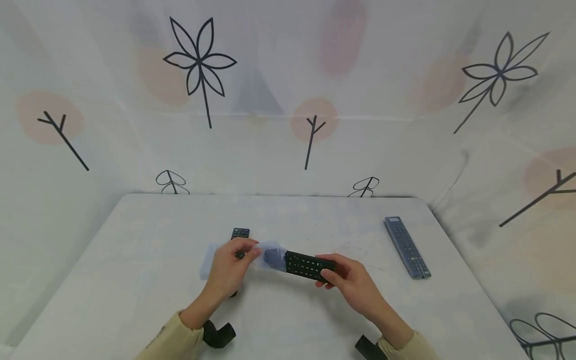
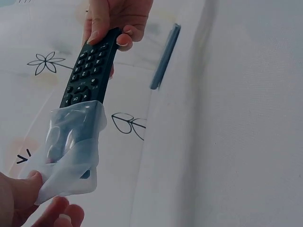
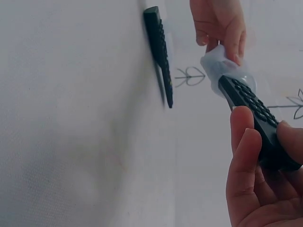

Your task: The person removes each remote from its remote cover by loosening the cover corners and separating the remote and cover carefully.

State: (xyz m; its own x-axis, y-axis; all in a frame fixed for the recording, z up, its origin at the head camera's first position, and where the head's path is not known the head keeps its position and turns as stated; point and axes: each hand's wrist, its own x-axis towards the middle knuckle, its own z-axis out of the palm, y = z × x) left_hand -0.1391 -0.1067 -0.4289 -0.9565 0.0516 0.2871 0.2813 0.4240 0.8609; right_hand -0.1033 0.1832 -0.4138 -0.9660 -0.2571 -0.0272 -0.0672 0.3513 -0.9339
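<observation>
- Left arm (image 1: 173,337): enters from the near left and slants far and to the right, in a pale yellow sleeve that ends short of the bare wrist (image 1: 202,305).
- Left hand (image 1: 228,265): thumb and fingertips pinch, pointing right, with the thumb on the near side.
- Right arm (image 1: 409,345): enters from the near right, slanting far and to the left, its wrist also bare.
- Right hand (image 1: 355,285): grips with bent fingers, the thumb opposing them.
- Both hands: apart, fingertips turned toward each other.
</observation>
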